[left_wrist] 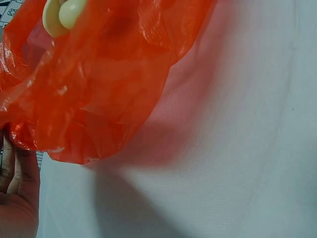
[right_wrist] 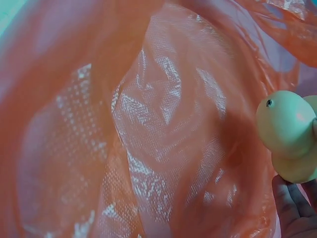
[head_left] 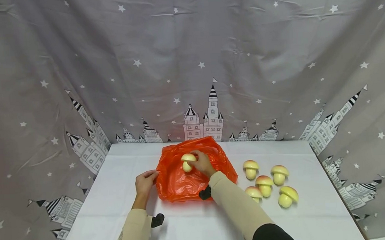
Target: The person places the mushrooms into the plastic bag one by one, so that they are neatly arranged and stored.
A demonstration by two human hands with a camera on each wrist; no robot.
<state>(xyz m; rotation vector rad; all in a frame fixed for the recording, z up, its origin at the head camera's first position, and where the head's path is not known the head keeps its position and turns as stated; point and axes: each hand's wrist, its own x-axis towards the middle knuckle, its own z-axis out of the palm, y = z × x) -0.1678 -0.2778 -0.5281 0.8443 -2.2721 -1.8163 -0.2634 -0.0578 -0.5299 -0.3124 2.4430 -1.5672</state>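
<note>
A red plastic bag point(head_left: 179, 186) lies spread on the white table, its mouth facing up and towards me. My left hand point(head_left: 145, 183) pinches the bag's left edge between thumb and fingers; the left wrist view shows the fingers point(left_wrist: 19, 173) behind the crinkled plastic. Over the bag's opening, my right hand point(head_left: 203, 164) grips a toy mushroom point(head_left: 187, 162) with a pale yellow cap and a round stem. Seen from the right wrist, the mushroom's rounded stem point(right_wrist: 285, 121) points at the camera, with fingertips point(right_wrist: 282, 193) against its cap.
Several more toy mushrooms point(head_left: 264, 185) with yellow to reddish caps stand on the table point(head_left: 315, 207) right of the bag, near my right forearm. A grey curtain point(head_left: 257, 60) printed with stars and castles hangs behind the table and along both sides.
</note>
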